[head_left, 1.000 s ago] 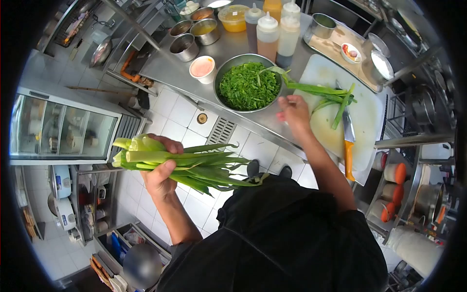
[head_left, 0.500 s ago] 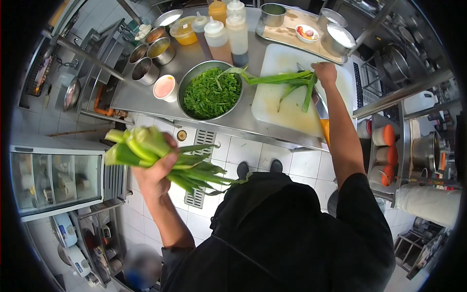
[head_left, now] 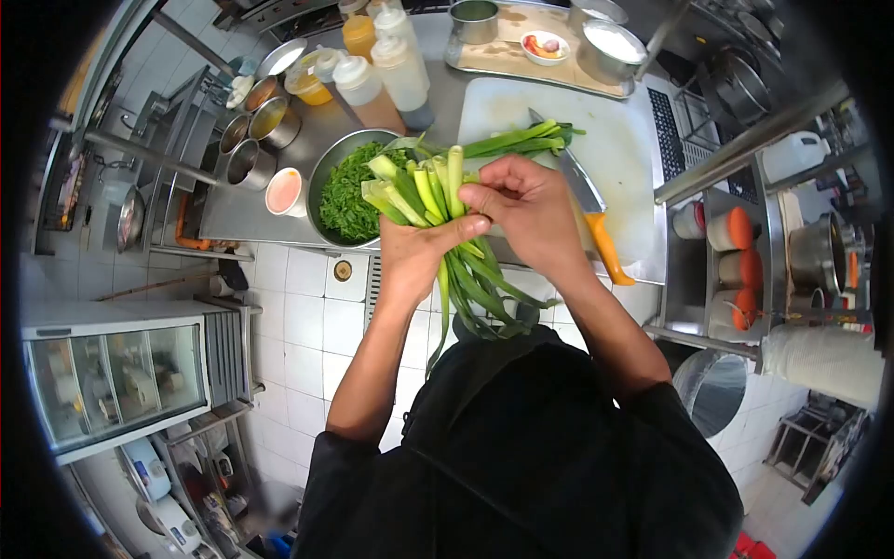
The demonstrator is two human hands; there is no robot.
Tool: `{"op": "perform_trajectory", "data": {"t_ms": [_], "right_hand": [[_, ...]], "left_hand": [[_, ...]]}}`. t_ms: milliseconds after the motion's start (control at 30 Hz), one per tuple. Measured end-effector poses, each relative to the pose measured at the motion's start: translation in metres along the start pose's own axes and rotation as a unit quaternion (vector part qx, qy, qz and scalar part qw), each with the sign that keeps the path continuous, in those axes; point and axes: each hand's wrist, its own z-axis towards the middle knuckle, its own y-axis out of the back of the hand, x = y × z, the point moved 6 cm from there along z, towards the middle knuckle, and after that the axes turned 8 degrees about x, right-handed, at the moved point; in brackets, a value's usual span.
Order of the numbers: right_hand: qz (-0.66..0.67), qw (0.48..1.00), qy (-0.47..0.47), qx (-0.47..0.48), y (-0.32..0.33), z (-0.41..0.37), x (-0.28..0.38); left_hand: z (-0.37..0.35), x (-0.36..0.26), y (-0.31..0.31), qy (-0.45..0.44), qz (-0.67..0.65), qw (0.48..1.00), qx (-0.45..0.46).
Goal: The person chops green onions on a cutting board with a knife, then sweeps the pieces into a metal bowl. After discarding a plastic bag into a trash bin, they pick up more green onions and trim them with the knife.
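Observation:
My left hand is wrapped round a bunch of green onions, pale ends up and dark leaves hanging down. At the right of the bunch, my right hand has its fingers pinched together; what is between them is too small to tell. Behind the hands, a metal bowl holds chopped greens. More green onion stalks lie on the white cutting board, beside a knife with an orange handle.
Squeeze bottles stand behind the bowl. Metal containers and a white cup of pink contents are at its left. A tray with pots and a small bowl sits behind the board. A glass-fronted fridge stands lower left.
My left hand has brought the bunch right and up, turning its pale ends upward. My right hand has left the stalks on the board and come to the bunch.

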Motion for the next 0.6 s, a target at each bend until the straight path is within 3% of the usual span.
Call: {"op": "perform_trajectory", "data": {"t_ms": [167,267,333,367,400,433,467,600], "right_hand": [[-0.096,0.988,-0.082,0.086,0.004,-0.003,0.003],[-0.095,0.972,-0.080,0.199,0.007,0.003,0.007],[-0.085,0.978,-0.093,0.164,0.040,0.024,-0.008],[-0.223,0.967,-0.063,0.103,0.070,0.042,-0.015],[-0.356,0.933,-0.030,0.039,0.105,0.062,-0.024],[-0.543,0.839,0.037,-0.014,0.136,0.077,-0.039],[-0.604,0.795,0.048,-0.032,0.162,0.089,-0.058],[-0.647,0.762,-0.014,0.015,0.191,0.104,-0.090]], "left_hand": [[-0.006,0.010,0.004,0.007,0.102,0.995,-0.001],[-0.013,0.015,0.014,0.014,0.111,0.993,-0.039],[-0.020,0.019,0.025,0.006,0.101,0.992,-0.074],[-0.024,0.020,0.029,0.002,0.095,0.991,-0.091],[-0.027,0.013,0.028,-0.020,0.085,0.992,-0.095],[-0.031,0.012,0.032,-0.020,0.085,0.991,-0.097],[-0.034,0.011,0.037,-0.021,0.085,0.991,-0.097],[-0.035,-0.006,0.035,-0.028,0.131,0.988,-0.082]]}}
